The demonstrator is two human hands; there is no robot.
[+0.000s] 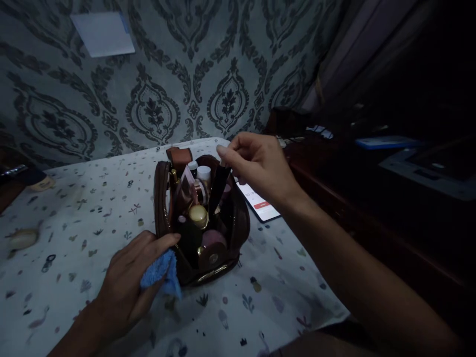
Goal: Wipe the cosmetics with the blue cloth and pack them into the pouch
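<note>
An unzipped brown cosmetic bag stands in front of me, filled with bottles and jars. My right hand pinches the top end of a slim black tube, held upright with its lower end inside the bag. A blue cloth is bunched in my left hand, whose forefinger rests on the bag's near left rim. Among the contents are a gold-lidded jar, a white-capped bottle and a pinkish round item. Deeper contents are lost in shadow.
A lit phone lies partly under my right forearm. The bag sits on a patterned white cloth against a wallpapered wall. Dark furniture borders the right side, and a small pale object lies at the far left.
</note>
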